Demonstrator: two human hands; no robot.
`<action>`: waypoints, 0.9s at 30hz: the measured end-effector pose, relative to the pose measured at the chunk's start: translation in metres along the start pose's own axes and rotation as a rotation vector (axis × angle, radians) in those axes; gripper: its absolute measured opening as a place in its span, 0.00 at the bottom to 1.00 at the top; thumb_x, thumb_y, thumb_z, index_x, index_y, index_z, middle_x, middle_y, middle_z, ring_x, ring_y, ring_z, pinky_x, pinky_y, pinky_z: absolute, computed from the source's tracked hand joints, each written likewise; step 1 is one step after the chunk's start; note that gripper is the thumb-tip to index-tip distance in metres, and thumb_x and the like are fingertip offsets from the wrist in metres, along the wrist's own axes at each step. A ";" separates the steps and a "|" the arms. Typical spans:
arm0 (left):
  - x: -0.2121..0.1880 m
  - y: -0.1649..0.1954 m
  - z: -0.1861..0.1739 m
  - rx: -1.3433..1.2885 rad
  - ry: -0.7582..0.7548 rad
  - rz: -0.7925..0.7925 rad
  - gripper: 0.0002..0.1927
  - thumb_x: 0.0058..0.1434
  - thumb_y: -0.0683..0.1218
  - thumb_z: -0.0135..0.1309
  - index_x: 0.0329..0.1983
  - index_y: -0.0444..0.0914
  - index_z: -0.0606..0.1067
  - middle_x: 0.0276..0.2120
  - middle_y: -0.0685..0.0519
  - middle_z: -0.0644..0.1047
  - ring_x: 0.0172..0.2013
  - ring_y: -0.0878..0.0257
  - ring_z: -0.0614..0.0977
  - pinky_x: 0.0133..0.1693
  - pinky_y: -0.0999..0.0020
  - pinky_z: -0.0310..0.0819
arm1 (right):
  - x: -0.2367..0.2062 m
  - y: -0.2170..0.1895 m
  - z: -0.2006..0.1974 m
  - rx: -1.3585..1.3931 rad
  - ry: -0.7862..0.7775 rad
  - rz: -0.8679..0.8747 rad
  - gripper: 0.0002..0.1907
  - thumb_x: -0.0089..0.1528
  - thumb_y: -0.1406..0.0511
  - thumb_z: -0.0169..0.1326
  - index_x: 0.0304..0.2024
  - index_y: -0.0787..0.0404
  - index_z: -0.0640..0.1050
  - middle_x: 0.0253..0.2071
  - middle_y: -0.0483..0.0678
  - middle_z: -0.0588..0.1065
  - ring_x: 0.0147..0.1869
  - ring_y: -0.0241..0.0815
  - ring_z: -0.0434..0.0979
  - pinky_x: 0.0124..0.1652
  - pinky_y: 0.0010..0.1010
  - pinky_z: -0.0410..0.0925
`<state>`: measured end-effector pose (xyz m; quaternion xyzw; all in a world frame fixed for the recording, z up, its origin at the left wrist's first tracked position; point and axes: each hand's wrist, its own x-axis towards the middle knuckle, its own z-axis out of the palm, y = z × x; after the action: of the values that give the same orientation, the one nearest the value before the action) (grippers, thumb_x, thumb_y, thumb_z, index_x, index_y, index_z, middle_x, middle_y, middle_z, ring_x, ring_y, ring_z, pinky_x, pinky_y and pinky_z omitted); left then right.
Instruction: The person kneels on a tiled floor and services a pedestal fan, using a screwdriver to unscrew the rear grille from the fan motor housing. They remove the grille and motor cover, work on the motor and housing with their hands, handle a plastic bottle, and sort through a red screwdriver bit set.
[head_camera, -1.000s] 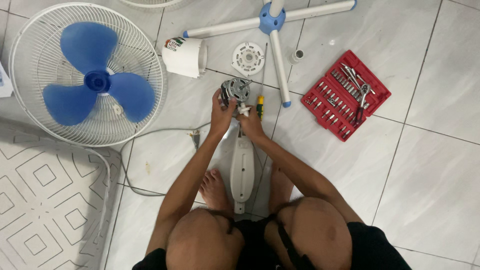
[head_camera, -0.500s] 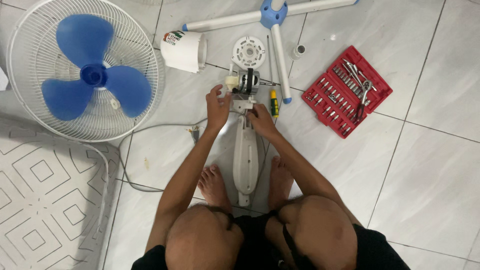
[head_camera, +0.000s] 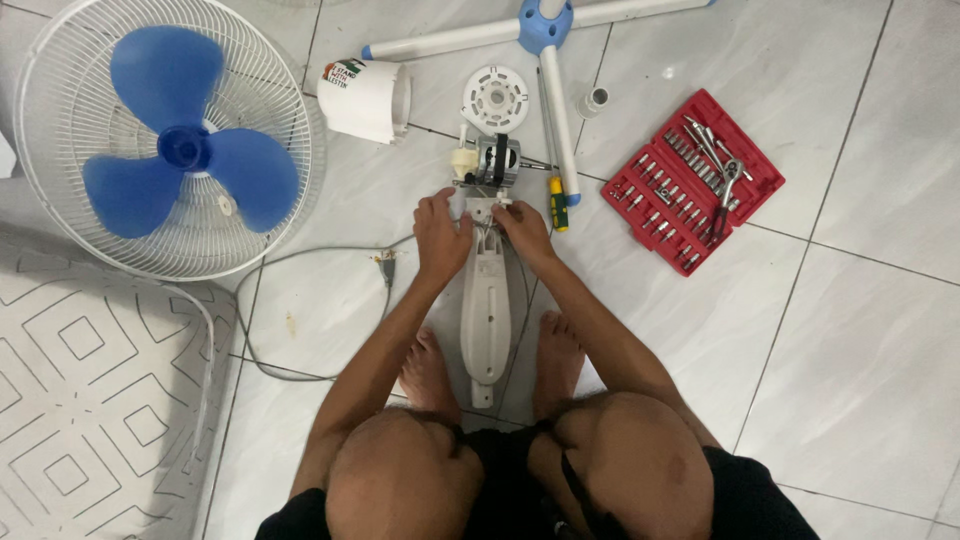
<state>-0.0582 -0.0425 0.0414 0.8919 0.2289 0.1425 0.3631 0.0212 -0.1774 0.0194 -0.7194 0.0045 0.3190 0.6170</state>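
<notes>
White fan neck (head_camera: 486, 310) between both hands

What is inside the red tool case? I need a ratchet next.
The open red tool case holds rows of small silver sockets and bits, with a ratchet-like handle lying across its right side. Sizes are too small to tell, and anything beneath the tools is covered.

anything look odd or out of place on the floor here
The fan is in pieces: blue blade and grille lie flat at left, the motor sits bare atop the white neck that both hands, left and right, grip. Nothing looks spilled.
</notes>
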 end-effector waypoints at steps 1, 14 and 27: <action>-0.007 0.000 0.000 0.120 0.056 0.035 0.26 0.58 0.49 0.61 0.58 0.37 0.70 0.46 0.39 0.76 0.47 0.41 0.78 0.47 0.48 0.70 | 0.000 0.000 0.000 0.002 -0.006 -0.004 0.19 0.67 0.57 0.58 0.46 0.68 0.76 0.39 0.48 0.80 0.41 0.34 0.78 0.40 0.24 0.71; -0.033 -0.011 0.011 -0.348 -0.546 -0.201 0.38 0.53 0.58 0.66 0.57 0.28 0.71 0.39 0.39 0.81 0.38 0.51 0.83 0.42 0.60 0.78 | -0.014 0.018 -0.029 -0.353 -0.192 0.000 0.28 0.67 0.50 0.55 0.59 0.63 0.75 0.49 0.50 0.80 0.52 0.39 0.79 0.50 0.28 0.72; -0.010 -0.013 0.009 -0.455 -0.375 -0.325 0.34 0.64 0.58 0.58 0.66 0.35 0.67 0.38 0.44 0.82 0.35 0.58 0.82 0.39 0.64 0.76 | -0.044 0.022 -0.019 -0.169 -0.308 -0.011 0.37 0.60 0.60 0.65 0.66 0.64 0.65 0.47 0.53 0.77 0.47 0.39 0.78 0.47 0.31 0.73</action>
<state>-0.0670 -0.0448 0.0245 0.7507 0.2595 -0.0363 0.6065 -0.0141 -0.2172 0.0207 -0.7113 -0.1208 0.4212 0.5497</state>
